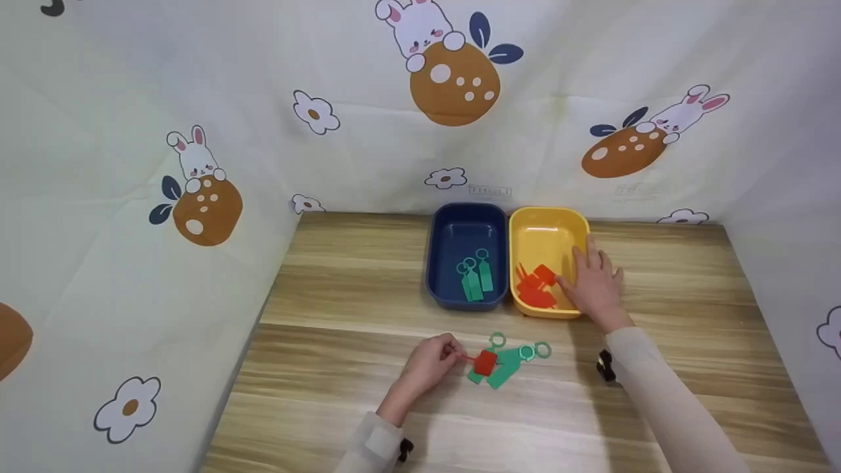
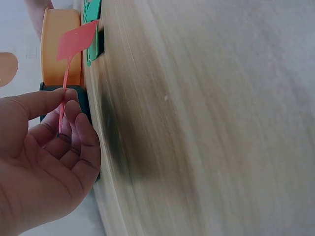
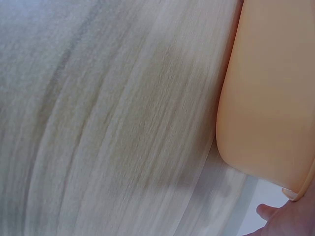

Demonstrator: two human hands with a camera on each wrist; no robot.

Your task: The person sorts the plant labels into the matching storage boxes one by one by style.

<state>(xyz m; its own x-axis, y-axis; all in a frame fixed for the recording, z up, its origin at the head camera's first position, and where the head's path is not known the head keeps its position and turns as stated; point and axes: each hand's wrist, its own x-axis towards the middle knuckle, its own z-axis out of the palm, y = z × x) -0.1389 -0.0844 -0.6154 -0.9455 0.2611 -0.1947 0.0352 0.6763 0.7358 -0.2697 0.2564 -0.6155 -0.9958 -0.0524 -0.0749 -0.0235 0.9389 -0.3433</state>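
Thumb and fingertips of my left hand (image 1: 430,361) pinch the thin stem of a red plastic tag (image 1: 485,362). Its flat square end overlaps green tags (image 1: 504,368) with ring loops on the table in the head view. The left wrist view shows the red tag (image 2: 78,40) raised off the wood, its stem running past the fingers. With fingers spread, my right hand (image 1: 596,286) rests over the right rim of a yellow bin (image 1: 550,220). Several red tags (image 1: 537,289) lie inside that bin, near its front end.
Touching the yellow bin's left side is a dark blue bin (image 1: 466,217), with green ring tags (image 1: 474,279) in it. Both stand at the back of a wooden table (image 1: 328,368), against a patterned cloth (image 1: 368,157) that also hangs along the sides.
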